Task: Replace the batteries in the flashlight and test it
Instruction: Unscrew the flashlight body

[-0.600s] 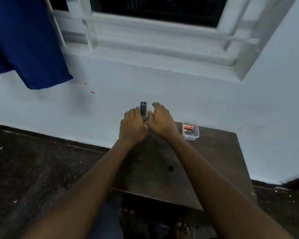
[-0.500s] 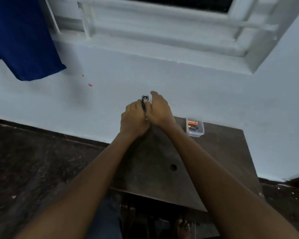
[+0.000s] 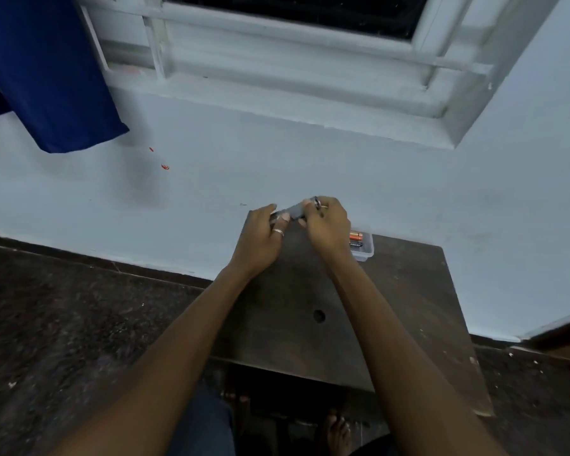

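The person holds the flashlight (image 3: pixel 293 210) up in the air with both hands, above the far edge of the dark worktop (image 3: pixel 408 307) and close to the pale wall. It lies sideways between the hands, tipped up a bit on the right.

The left hand (image 3: pixel 260 236) is wrapped around one end of the flashlight, with the fingers curled on it and a ring showing on one finger. The right hand (image 3: pixel 326 225) is closed around the other end. A small metal bit pokes out by the right fingers, maybe a ring or a clip, but it is too small for me to say.

Just behind the right hand sits a little clear box (image 3: pixel 366 248) on the worktop. Inside it I can see batteries (image 3: pixel 356 238), orange and black. They are in the box, not in the flashlight.

So I think the job is near its start. The two hands look set to twist an end off and open the flashlight. I cannot see if a cap has come loose. I cannot tell if old batteries are inside.

A lot is left, I think: open it, take out the old ones, put in ones from the box, close it and switch it on. No light shines from it now.
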The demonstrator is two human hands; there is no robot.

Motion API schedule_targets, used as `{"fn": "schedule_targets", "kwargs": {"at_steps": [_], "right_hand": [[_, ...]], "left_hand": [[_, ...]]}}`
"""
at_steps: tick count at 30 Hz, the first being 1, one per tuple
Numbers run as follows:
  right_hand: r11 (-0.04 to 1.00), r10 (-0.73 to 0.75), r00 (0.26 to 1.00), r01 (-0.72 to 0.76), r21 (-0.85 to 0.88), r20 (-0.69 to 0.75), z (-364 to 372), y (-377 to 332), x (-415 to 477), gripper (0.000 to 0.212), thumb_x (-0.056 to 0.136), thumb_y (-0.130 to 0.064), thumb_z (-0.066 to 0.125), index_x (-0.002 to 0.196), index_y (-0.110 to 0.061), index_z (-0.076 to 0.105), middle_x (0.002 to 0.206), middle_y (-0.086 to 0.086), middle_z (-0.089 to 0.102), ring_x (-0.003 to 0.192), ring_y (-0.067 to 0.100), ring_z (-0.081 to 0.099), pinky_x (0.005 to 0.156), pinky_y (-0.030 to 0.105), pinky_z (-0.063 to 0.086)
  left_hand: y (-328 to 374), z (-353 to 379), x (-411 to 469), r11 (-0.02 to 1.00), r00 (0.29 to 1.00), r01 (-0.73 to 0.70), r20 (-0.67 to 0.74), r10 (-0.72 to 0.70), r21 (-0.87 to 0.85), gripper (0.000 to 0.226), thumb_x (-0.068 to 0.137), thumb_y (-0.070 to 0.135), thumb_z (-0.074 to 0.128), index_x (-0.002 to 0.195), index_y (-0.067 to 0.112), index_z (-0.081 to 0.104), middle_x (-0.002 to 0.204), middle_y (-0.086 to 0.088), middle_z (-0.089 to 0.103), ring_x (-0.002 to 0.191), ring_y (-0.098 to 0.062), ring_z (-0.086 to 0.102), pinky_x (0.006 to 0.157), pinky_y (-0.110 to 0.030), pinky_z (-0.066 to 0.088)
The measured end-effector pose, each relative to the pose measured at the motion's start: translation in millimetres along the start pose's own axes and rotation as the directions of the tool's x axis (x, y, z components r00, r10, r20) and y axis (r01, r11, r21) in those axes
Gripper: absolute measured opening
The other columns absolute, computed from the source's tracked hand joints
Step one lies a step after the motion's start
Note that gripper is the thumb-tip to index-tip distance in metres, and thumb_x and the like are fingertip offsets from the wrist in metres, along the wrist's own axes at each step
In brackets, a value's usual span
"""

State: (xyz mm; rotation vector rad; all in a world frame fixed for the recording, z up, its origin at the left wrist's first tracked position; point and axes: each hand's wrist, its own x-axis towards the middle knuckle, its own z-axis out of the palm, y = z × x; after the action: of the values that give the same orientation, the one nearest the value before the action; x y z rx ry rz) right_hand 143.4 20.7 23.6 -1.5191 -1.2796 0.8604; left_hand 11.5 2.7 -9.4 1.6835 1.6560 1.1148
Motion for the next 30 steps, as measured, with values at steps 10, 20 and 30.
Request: {"fn": "schedule_targets", "kwargs": {"at_steps": [10,20,30], "right_hand": [[0.918,0.203,0.979,-0.196,0.345,0.015,-76,57,-56,0.026,0.102,-0.021,0.059,0.097,-0.001,0.074,0.089,0.013,0.076,0.080,0.016,0.073,0.071,0.022,0.060],[0.964,0.216,0.976,-0.207,0.169,-0.034,-84,80,-59,0.042,0.097,-0.044,0.063,0.077,-0.008,0.071,0.065,0.002,0.067,0.057,0.009,0.060,0.050,0.022,0.047],[0.959,0.191,0.982,-0.187,0.213,0.003,-83,87,-48,0.031,0.099,-0.037,0.063,0.086,-0.010,0.073,0.065,-0.002,0.064,0.057,0.002,0.056,0.052,0.016,0.048]], "left_hand": [[17,47,-60,0.772,0.941,0.338,0.176,-0.289,-0.538,0.026,0.094,0.027,0.066,0.117,0.017,0.062,0.103,-0.003,0.071,0.086,-0.009,0.072,0.075,-0.024,0.059],[11,64,-65,0.724,0.929,0.352,0.127,-0.348,-0.593,0.027,0.094,0.031,0.065,0.109,0.010,0.069,0.089,-0.004,0.072,0.071,-0.005,0.067,0.069,-0.019,0.057],[12,70,-51,0.751,0.917,0.365,0.073,-0.392,-0.551,0.037,0.091,0.045,0.065,0.099,0.010,0.074,0.085,-0.005,0.077,0.073,-0.011,0.072,0.075,-0.029,0.060]]}}
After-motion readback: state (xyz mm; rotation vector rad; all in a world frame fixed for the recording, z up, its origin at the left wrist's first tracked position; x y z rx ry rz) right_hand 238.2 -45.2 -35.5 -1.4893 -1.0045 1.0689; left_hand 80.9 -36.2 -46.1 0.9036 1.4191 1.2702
